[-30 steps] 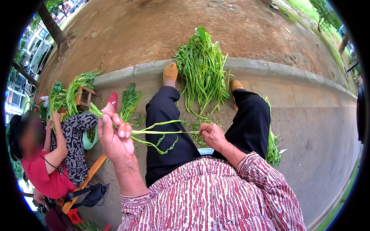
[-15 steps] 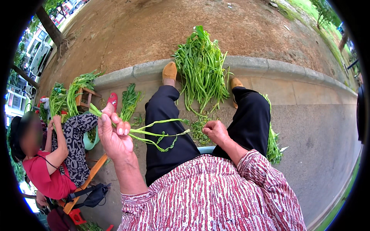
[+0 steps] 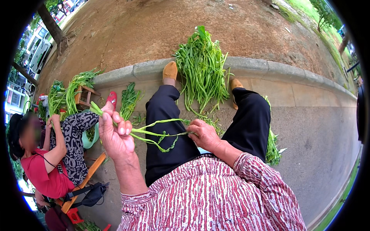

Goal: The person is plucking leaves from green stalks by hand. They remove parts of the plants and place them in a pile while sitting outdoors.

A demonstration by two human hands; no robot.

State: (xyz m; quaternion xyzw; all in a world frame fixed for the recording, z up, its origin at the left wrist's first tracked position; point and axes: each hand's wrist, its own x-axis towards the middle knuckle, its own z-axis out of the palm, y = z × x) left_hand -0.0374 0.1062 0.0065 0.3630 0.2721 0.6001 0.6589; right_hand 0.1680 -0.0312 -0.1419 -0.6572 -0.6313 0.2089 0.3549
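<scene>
My left hand (image 3: 117, 136) is closed around a few long green water spinach stems (image 3: 96, 109), their thick ends jutting past my thumb. The thin ends stretch to the right over my left thigh, and some curl downward. At the tip of one stem, my right hand (image 3: 206, 134) is closed in a pinch; its fingertips partly hide what they grip. Between my feet a large heap of water spinach (image 3: 202, 69) leans on the kerb, leaves up and stems trailing toward me. Loose trimmings (image 3: 214, 124) lie below it, partly behind my right hand.
On the left a person in a red top (image 3: 48, 173) sits handling greens. Near them are a wooden stool (image 3: 85, 96) bearing greens, a pale green basin (image 3: 90, 140) and a small bunch (image 3: 130, 100). More greens (image 3: 273, 150) lie beside my right leg. The concrete kerb (image 3: 246, 66) runs across ahead.
My right hand has moved left and slightly up from near my right thigh to the stem tip. The left hand keeps its hold, almost in place.
</scene>
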